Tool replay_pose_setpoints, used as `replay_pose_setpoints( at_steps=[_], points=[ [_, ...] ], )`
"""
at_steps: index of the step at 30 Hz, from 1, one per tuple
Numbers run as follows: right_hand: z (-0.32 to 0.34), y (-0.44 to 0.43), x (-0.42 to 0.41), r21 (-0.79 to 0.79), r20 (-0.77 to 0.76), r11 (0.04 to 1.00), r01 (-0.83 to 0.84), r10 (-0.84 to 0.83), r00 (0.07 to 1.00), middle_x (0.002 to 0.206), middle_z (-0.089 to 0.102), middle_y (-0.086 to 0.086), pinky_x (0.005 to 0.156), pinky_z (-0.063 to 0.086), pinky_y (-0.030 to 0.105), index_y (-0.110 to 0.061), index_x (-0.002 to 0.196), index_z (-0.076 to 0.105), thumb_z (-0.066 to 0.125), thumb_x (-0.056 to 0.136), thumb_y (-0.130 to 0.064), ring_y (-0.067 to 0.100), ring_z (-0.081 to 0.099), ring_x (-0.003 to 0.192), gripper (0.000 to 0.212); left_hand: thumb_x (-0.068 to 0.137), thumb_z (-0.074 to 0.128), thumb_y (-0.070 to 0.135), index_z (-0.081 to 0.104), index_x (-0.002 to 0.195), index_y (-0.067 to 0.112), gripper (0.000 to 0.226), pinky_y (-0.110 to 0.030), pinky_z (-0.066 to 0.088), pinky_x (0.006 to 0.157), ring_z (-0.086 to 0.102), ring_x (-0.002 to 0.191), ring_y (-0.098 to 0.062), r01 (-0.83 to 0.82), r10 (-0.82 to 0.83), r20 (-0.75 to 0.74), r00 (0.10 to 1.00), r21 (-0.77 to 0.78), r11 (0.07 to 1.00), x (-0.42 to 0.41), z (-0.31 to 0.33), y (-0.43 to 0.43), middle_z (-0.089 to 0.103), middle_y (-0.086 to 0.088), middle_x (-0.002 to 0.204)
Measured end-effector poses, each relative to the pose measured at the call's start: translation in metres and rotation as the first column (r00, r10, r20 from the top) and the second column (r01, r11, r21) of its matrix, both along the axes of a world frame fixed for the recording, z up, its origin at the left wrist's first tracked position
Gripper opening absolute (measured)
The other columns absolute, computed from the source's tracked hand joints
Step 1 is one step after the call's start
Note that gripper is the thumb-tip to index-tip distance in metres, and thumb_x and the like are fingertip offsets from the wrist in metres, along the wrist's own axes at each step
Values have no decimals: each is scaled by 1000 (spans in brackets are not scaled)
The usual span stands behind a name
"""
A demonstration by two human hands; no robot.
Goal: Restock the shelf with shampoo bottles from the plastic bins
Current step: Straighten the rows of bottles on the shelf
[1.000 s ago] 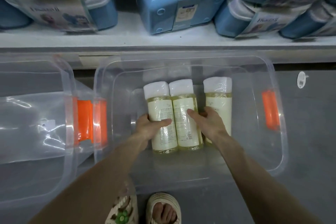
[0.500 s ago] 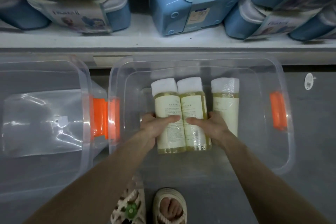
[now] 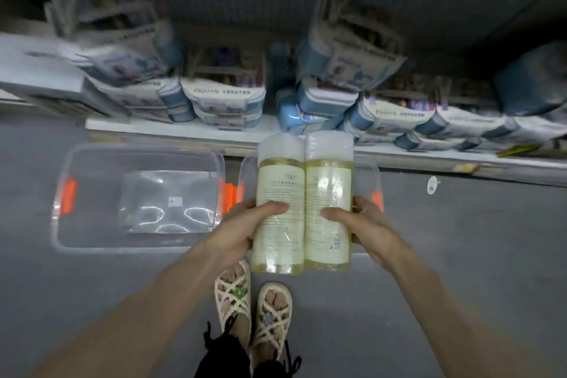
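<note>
Two shampoo bottles (image 3: 303,202), pressed side by side and touching, are clasped between the left hand (image 3: 242,232) and the right hand (image 3: 363,225), thumbs laid across the labels. Half a second ago the pair lay flat in the right bin (image 3: 372,170) beside a third bottle; now it is held in the air above that bin, in front of the shelf (image 3: 196,129). Long axes are pointed away from the person, white caps toward the shelf, bases toward the sandals (image 3: 254,304). An emptied left bin (image 3: 66,241) is seen alongside.

The two shampoo bottles (image 3: 303,202) hide most of the right bin (image 3: 376,175) — shelf packages (image 3: 224,95) blurred.
</note>
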State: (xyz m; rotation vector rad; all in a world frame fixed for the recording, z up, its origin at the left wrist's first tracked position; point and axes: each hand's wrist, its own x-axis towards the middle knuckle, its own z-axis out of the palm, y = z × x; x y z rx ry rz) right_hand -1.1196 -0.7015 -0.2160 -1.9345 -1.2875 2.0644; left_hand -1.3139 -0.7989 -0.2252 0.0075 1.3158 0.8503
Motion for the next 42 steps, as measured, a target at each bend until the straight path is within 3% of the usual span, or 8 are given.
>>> replay_pose_setpoints(
  at_steps=[6,9,18,24,31,34,39,42],
  points=[
    [177,-5,-31,71,-135,994,-86,95,986,103,74,0,85,57,40,-15,118,59,86,65,-25,18,72,92,60,73,72,15,64,113,5,42,-34,58,78,71,94,-23,16,-9,-52,999,150,989,-35,200,-19,74,-10,104],
    [272,-2,-52,158,-207,981,-108,140,968,108,72,5,90,55,45,-12,121,56,85,65,-22,22,71,96,63,66,84,19,59,123,9,63,-44,52,92,68,105,-27,-2,30,-101,994,267,964,-50,296,-25,71,-10,113],
    [496,5,-99,448,-375,880,-155,342,861,108,72,5,79,56,37,-10,118,57,78,71,-11,22,69,97,52,51,85,23,55,124,9,80,-41,54,85,67,105,-27,-51,251,-249,936,608,793,-77,514,-42,70,-12,115],
    [581,5,-131,551,-464,824,-133,436,771,109,73,5,92,53,47,-11,122,58,80,50,-30,26,69,100,78,59,86,20,50,129,14,78,-47,53,90,67,106,-27,-13,341,-305,889,728,685,-96,594,-49,69,-10,116],
    [632,0,-194,648,-523,759,-55,497,692,112,72,7,91,54,42,-8,118,62,83,63,-16,24,69,103,59,55,91,27,47,132,15,89,-54,52,92,66,107,-30,26,416,-345,841,794,608,-150,645,-43,67,-12,119],
    [640,2,-226,675,-514,736,59,411,753,112,71,6,89,55,41,-8,123,54,90,52,-23,21,70,100,80,50,92,25,49,125,15,87,-47,56,86,69,100,-24,10,519,-403,754,796,605,-175,656,-36,69,-8,113],
    [664,9,-274,767,-465,624,148,382,799,110,66,0,86,54,33,-19,114,48,86,65,-11,15,65,101,63,66,84,4,63,111,5,50,-22,56,64,72,84,-11,50,606,-447,658,828,558,-224,671,-11,73,-7,102],
    [673,17,-298,763,-500,611,211,352,791,107,68,-1,79,54,29,-21,110,49,86,65,-10,12,66,96,59,60,88,5,60,109,6,57,-16,53,63,70,84,-8,128,636,-502,585,832,539,-248,677,6,72,-4,102]
  ],
)
